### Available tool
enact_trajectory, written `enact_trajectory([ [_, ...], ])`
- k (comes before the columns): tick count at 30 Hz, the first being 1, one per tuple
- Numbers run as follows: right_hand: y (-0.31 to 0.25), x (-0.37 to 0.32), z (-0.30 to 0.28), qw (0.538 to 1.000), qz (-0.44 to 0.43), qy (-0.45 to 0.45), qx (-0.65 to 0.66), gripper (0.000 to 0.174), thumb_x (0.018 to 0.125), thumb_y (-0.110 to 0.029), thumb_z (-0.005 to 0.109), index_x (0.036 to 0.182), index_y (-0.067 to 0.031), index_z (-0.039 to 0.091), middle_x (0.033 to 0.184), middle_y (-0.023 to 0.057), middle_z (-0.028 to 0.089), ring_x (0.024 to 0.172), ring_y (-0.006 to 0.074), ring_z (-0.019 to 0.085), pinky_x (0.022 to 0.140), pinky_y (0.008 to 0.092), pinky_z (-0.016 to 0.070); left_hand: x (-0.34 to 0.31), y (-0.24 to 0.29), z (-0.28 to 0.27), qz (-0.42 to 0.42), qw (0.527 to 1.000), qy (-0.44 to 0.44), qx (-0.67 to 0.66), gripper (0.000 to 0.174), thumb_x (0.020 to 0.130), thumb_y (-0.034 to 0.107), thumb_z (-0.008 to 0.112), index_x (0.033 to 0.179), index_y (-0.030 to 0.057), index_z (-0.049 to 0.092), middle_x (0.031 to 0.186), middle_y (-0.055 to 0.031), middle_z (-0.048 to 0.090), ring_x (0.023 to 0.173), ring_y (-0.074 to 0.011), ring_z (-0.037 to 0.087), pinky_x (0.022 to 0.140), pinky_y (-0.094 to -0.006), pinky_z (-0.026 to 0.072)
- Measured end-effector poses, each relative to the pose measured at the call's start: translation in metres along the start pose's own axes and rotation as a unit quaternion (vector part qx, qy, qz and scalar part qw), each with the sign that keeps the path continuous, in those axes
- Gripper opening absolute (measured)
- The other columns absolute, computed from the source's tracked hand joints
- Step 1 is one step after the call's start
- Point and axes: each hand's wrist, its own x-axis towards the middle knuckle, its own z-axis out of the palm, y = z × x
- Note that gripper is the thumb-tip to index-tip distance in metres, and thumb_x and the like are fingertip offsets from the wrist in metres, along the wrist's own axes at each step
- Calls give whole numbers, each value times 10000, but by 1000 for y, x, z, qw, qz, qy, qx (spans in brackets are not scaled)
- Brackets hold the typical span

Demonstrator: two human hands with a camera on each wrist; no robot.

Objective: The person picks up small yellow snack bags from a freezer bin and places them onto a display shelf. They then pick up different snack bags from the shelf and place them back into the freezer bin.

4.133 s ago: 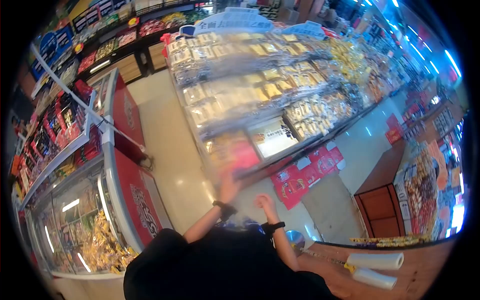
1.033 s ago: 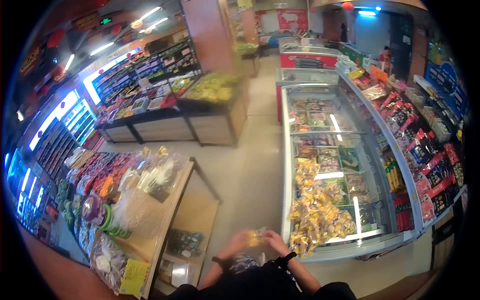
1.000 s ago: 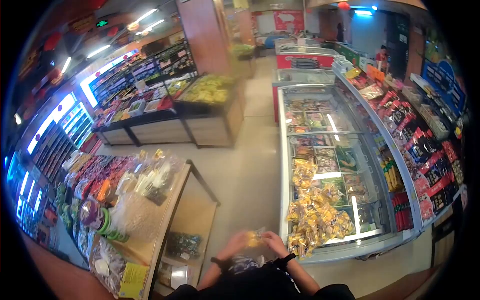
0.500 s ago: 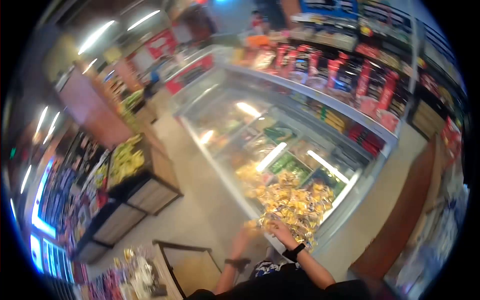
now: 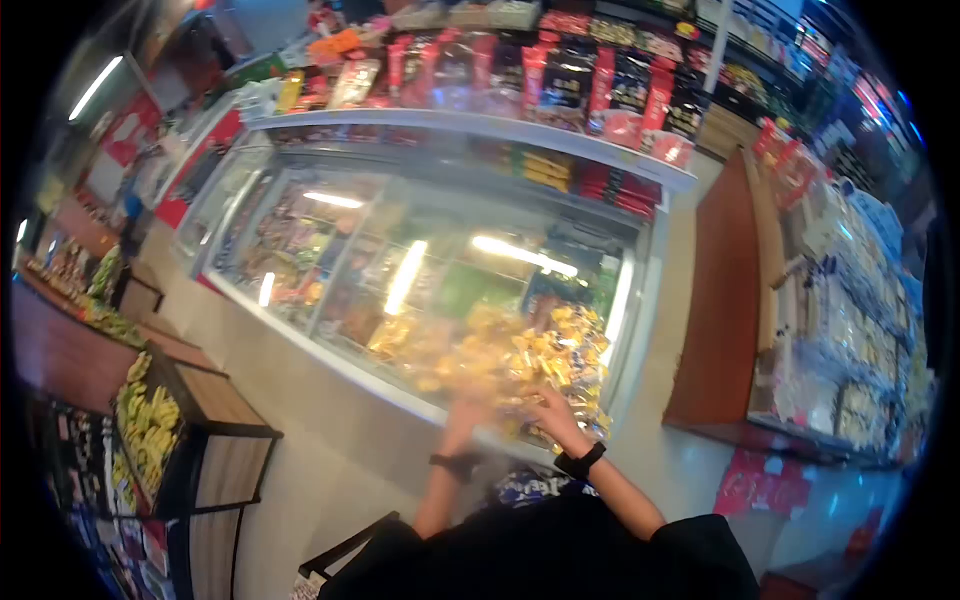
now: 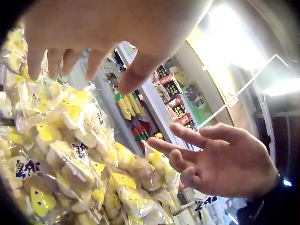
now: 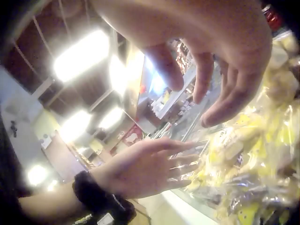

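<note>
A heap of clear, yellow-printed snack packs (image 5: 560,350) with pale rounded contents lies on the glass-topped chest freezer (image 5: 370,375). My left hand (image 5: 465,415), blurred in the head view, reaches over the heap's near side. In the left wrist view its fingers (image 6: 96,63) point down at the packs, apart from one another. Beside it, my right hand (image 5: 555,415) is over the near right of the heap. Its fingers (image 7: 204,79) are loosely bent above the packs in the right wrist view, with nothing between them.
Behind the freezer runs a rack of red and black bags (image 5: 570,85). A wooden display stand (image 5: 715,310) with packaged goods stands on the right. To the left is a produce stand with yellow fruit (image 5: 145,430), across a strip of pale floor (image 5: 300,420).
The view has turned right, from the aisle to face the freezer. A small yellow packet was between my hands; now both hands are over the heap and no packet shows between them.
</note>
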Motion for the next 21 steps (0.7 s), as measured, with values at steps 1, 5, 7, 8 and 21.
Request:
enact_trajectory([
  [1, 24, -5, -5, 999, 26, 24, -38, 222, 874, -95, 568, 1083, -44, 623, 1004, 47, 631, 873, 123, 611, 710, 250, 500, 1, -14, 0, -18, 999, 18, -23, 612, 874, 136, 636, 1428, 44, 391, 1460, -124, 402, 1380, -260, 325, 1113, -353, 270],
  [5, 50, -35, -21, 996, 63, 25, -63, 217, 918, -125, 530, 1106, -53, 611, 974, 21, 667, 883, 99, 606, 736, 251, 491, -8, -36, -10, -26, 998, 37, -47, 580, 864, 71, 615, 1409, 46, 417, 1427, -110, 443, 1347, -246, 377, 1097, -360, 295],
  [7, 25, -54, -18, 995, 89, 42, -30, 226, 932, -154, 528, 1114, -51, 615, 1024, 30, 674, 892, 109, 610, 754, 266, 494, -19, -34, -13, -27, 998, 42, -29, 550, 866, 61, 606, 1390, 40, 438, 1397, -116, 475, 1315, -251, 417, 1076, -357, 323],
  [8, 28, -59, -22, 994, 88, 47, -37, 227, 933, -163, 530, 1112, -55, 619, 1020, 28, 672, 892, 111, 610, 753, 267, 495, -16, -31, -9, -20, 999, 34, -19, 536, 868, 56, 601, 1381, 37, 449, 1382, -118, 492, 1299, -253, 438, 1066, -356, 337],
  [21, 84, -180, -149, 989, -5, 144, 3, 225, 917, -161, 580, 1114, -64, 629, 973, -1, 662, 816, 100, 605, 705, 263, 491, -80, 39, 156, -48, 981, -186, -9, 225, 914, 109, 534, 1091, -3, 617, 931, -59, 666, 877, -150, 624, 789, -271, 479],
])
